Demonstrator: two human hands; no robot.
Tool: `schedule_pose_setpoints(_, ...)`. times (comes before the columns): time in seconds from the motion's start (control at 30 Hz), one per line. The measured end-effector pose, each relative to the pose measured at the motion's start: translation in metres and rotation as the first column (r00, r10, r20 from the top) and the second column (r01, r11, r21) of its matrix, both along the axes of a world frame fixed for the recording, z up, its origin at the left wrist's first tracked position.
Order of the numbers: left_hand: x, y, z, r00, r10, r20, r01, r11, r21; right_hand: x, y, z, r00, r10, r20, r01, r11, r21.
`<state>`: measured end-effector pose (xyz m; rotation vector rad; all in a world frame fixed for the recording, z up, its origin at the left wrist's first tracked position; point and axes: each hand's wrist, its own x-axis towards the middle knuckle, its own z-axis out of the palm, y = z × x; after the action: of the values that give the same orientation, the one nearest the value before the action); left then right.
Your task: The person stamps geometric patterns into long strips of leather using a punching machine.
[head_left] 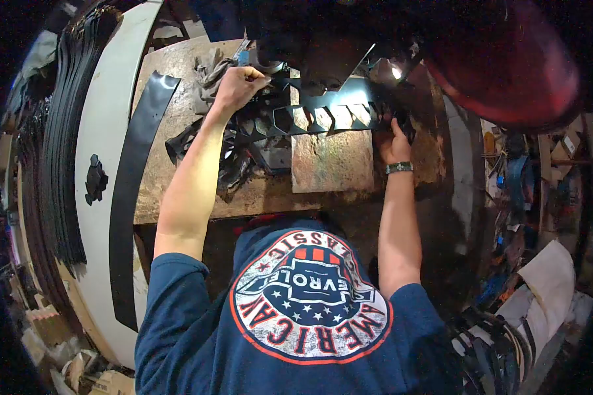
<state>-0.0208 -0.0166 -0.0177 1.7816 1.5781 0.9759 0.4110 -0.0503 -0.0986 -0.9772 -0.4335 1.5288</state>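
Subject item: a dark punched strip [329, 100] with a row of hexagonal cut-outs. It lies crosswise over a worn steel plate [332, 164] on the workbench [171, 191], directly under the shadowed head of a red machine [507, 59]. The left hand [239, 84] is closed in a fist on the strip's upper left end. The right hand [394, 143], with a wristband [399, 168] below it, sits at the strip's right end; its fingers run into shadow, so whether they pinch or merely press cannot be told. Curled offcuts [197, 141] lie near the left forearm. A long uncut strip [133, 171] and a stack of strips [63, 145] lie well apart, further left. Assessment: the material looks thin, light and flexible rather than stiff, and likely to sag if lifted at one end. The webs between the cut-outs look weak and the notched edges may snag. The solid ends, held with both hands, appear to be the sound holding points.
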Motion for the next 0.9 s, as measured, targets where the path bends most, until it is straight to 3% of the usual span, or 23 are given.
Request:
schedule_pose_setpoints(0.13, 0.002, -0.003, 0.002, 1.0, 0.023, -0.003, -0.023, 1.0, 0.013, -0.001, -0.01, 0.01, 0.987, 0.052, -0.153, -0.059, 0.997, -0.042)
schedule_pose_setpoints(0.43, 0.007, -0.005, -0.003, 0.996, 0.088, -0.008, -0.088, 0.996, 0.031, -0.01, -0.004, 0.02, 0.999, 0.01, -0.037, -0.011, 1.0, -0.028)
schedule_pose_setpoints(0.53, 0.007, -0.006, -0.004, 0.994, 0.105, -0.005, -0.105, 0.994, 0.024, -0.012, -0.007, 0.026, 1.0, 0.005, 0.002, -0.005, 0.992, -0.127)
schedule_pose_setpoints(0.63, 0.009, -0.011, 0.002, 0.993, 0.114, -0.015, -0.114, 0.993, -0.004, -0.027, -0.039, 0.07, 0.975, -0.047, 0.219, 0.119, 0.937, -0.327)
schedule_pose_setpoints(0.67, 0.01, -0.011, 0.003, 0.992, 0.122, -0.021, -0.122, 0.992, -0.014, -0.022, -0.048, 0.07, 0.862, 0.046, 0.505, 0.186, 0.898, -0.399)
schedule_pose_setpoints(0.77, 0.009, -0.012, 0.002, 0.991, 0.136, -0.01, -0.136, 0.991, -0.004, -0.03, -0.064, 0.088, 0.569, -0.146, 0.81, 0.302, 0.952, -0.041)
schedule_pose_setpoints(0.8, 0.008, -0.011, 0.0, 0.99, 0.139, -0.011, -0.139, 0.99, 0.02, -0.035, -0.067, 0.107, 0.647, -0.177, 0.741, 0.135, 0.984, 0.117)
schedule_pose_setpoints(0.83, 0.01, -0.01, -0.002, 0.991, 0.134, -0.013, -0.134, 0.99, 0.044, -0.054, -0.066, 0.135, 0.781, -0.216, 0.586, 0.082, 0.966, 0.246)
schedule_pose_setpoints(0.87, 0.011, -0.011, 0.003, 0.99, 0.143, 0.021, -0.142, 0.989, -0.05, -0.071, -0.059, 0.154, 0.886, -0.223, 0.407, 0.057, 0.922, 0.382)
schedule_pose_setpoints(0.9, 0.008, -0.006, -0.007, 0.992, 0.115, 0.045, -0.114, 0.993, -0.013, -0.077, -0.053, 0.162, 0.926, -0.192, 0.324, 0.045, 0.91, 0.411)
